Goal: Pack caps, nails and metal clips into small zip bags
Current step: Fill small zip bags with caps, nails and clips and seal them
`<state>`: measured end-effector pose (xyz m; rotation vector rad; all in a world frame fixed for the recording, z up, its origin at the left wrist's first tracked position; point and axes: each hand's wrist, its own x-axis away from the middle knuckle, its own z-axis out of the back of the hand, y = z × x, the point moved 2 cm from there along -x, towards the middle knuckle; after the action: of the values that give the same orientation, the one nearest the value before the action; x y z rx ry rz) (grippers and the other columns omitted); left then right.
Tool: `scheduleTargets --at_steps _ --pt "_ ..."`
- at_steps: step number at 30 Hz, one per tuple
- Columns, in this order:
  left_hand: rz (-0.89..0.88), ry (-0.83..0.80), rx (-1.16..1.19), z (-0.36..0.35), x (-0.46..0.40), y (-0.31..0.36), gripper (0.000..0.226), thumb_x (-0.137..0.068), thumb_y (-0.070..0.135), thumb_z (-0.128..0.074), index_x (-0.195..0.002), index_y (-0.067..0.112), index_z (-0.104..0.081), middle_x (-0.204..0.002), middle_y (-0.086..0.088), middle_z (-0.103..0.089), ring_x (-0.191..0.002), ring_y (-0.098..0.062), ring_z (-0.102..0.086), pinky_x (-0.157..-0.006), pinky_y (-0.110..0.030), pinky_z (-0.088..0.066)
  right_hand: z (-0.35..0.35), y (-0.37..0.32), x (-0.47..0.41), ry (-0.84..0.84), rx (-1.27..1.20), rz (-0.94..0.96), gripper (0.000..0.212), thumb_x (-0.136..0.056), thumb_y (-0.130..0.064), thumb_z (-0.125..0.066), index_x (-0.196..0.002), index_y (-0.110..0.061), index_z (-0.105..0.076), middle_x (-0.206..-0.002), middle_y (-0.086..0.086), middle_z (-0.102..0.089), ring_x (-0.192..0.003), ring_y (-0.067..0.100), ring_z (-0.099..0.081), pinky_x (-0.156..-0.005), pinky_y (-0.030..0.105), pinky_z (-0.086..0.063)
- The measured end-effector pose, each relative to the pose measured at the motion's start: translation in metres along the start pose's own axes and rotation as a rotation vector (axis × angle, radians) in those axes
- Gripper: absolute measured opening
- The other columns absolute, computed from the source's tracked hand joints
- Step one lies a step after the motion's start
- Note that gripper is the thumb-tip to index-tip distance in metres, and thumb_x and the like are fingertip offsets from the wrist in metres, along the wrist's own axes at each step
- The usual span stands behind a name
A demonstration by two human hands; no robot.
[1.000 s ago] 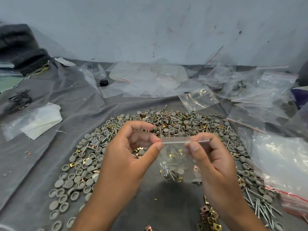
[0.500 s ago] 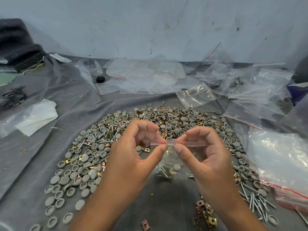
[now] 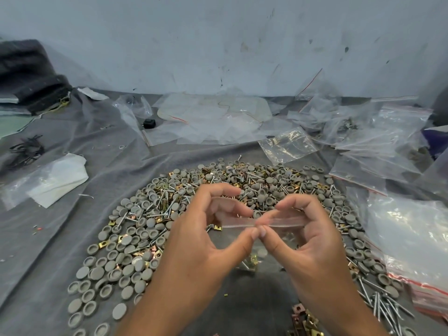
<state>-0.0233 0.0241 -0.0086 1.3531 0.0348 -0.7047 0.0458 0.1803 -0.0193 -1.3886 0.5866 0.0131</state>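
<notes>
Left hand (image 3: 206, 238) and right hand (image 3: 308, 238) pinch small zip bag (image 3: 257, 253) at its seal strip, above the caps (image 3: 126, 258) | risk: unpressed stretch leaves gap, nails spill out.

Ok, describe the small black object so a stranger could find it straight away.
Start at the grey cloth covering the table and look past the round pile of caps toward the wall. Left of the clear plastic sheets there sits the black object. It is the only small, dark, blocky thing among pale, see-through plastic.
</notes>
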Motion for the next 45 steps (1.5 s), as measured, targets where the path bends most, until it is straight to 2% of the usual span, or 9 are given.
scheduleTargets --at_steps 4,7,13,19,27,30,35,41,45 --pt "0.011 0.019 -0.018 0.002 -0.001 0.0 0.038 -0.083 0.039 -0.074 -0.115 0.045 -0.054 -0.094 0.008 -0.074 -0.093 -0.016 -0.072 -0.077 -0.037 -0.052 0.001 0.001 -0.001 -0.02 0.029 0.001 0.032 -0.082 -0.04 -0.08 -0.106 -0.037 -0.059 -0.102 0.0 -0.077 -0.097 0.021 -0.073 -0.08 0.034 -0.059" --pt "0.014 0.044 -0.067 0.004 -0.001 0.001 0.033 -0.086 0.03 -0.072 -0.11 0.043 -0.055 -0.092 0.008 -0.073 -0.094 -0.016 -0.07 -0.07 -0.045 -0.054 0.007 0.002 -0.002 0.008 0.056 -0.004 0.034 -0.081 -0.041 -0.079 -0.109 -0.039 -0.06 -0.104 0.001 -0.075 -0.095 0.023 -0.072 -0.078 0.047 -0.06" --pt "0.019 0.009 -0.101 0.005 0.0 0.002 0.033 -0.089 0.021 -0.073 -0.105 0.043 -0.055 -0.095 0.011 -0.071 -0.095 -0.012 -0.069 -0.076 -0.039 -0.054 0.014 0.003 -0.002 0.018 0.061 -0.016 0.034 -0.081 -0.041 -0.077 -0.11 -0.041 -0.06 -0.099 0.002 -0.075 -0.093 0.021 -0.072 -0.078 0.039 -0.06" --pt "-0.014 0.004 -0.045 0.002 -0.001 0.007 0.04 -0.081 0.04 -0.076 -0.115 0.043 -0.055 -0.1 0.013 -0.073 -0.095 -0.01 -0.071 -0.077 -0.013 -0.051 0.009 0.001 -0.002 -0.016 0.038 0.042 0.03 -0.084 -0.034 -0.079 -0.103 -0.035 -0.057 -0.099 0.006 -0.075 -0.095 0.024 -0.072 -0.082 0.03 -0.057" --pt "-0.034 0.026 -0.067 0.003 -0.001 0.008 0.032 -0.083 0.027 -0.075 -0.105 0.038 -0.055 -0.091 0.01 -0.073 -0.088 -0.013 -0.072 -0.073 -0.025 -0.055 0.018 -0.003 -0.001 0.018 0.089 0.03 0.033 -0.083 -0.039 -0.076 -0.112 -0.038 -0.059 -0.102 0.001 -0.074 -0.094 0.023 -0.07 -0.079 0.054 -0.055" --pt "-0.004 0.031 -0.042 0.003 -0.001 0.006 0.036 -0.08 0.031 -0.078 -0.105 0.038 -0.054 -0.092 0.01 -0.075 -0.09 -0.011 -0.072 -0.074 -0.028 -0.057 0.02 -0.003 -0.002 0.025 0.071 0.027 0.031 -0.087 -0.034 -0.079 -0.109 -0.035 -0.057 -0.099 0.004 -0.075 -0.092 0.023 -0.07 -0.079 0.049 -0.056" --pt "0.041 0.107 0.006 0.01 -0.004 -0.003 0.038 -0.076 0.027 -0.078 -0.105 0.042 -0.059 -0.094 0.008 -0.074 -0.091 -0.015 -0.071 -0.082 -0.026 -0.054 0.026 0.003 -0.007 0.114 -0.097 -0.044 0.02 -0.084 -0.025 -0.073 -0.096 -0.032 -0.057 -0.1 0.007 -0.074 -0.096 0.02 -0.069 -0.08 0.025 -0.056" --pt "0.021 0.113 -0.017 0.011 -0.003 -0.003 0.028 -0.08 0.027 -0.075 -0.099 0.038 -0.057 -0.091 0.003 -0.073 -0.09 -0.021 -0.069 -0.082 -0.041 -0.054 0.028 0.006 -0.007 0.092 -0.019 -0.052 0.018 -0.095 -0.026 -0.07 -0.106 -0.036 -0.06 -0.103 -0.001 -0.07 -0.099 0.016 -0.067 -0.085 0.024 -0.055" --pt "0.005 0.099 -0.046 0.008 -0.002 -0.001 0.025 -0.081 0.024 -0.073 -0.093 0.036 -0.055 -0.092 0.005 -0.071 -0.091 -0.021 -0.068 -0.08 -0.039 -0.054 0.025 0.004 -0.007 0.032 0.027 -0.044 0.047 -0.082 -0.038 -0.078 -0.123 -0.042 -0.056 -0.114 -0.006 -0.07 -0.105 0.014 -0.067 -0.086 0.027 -0.056"
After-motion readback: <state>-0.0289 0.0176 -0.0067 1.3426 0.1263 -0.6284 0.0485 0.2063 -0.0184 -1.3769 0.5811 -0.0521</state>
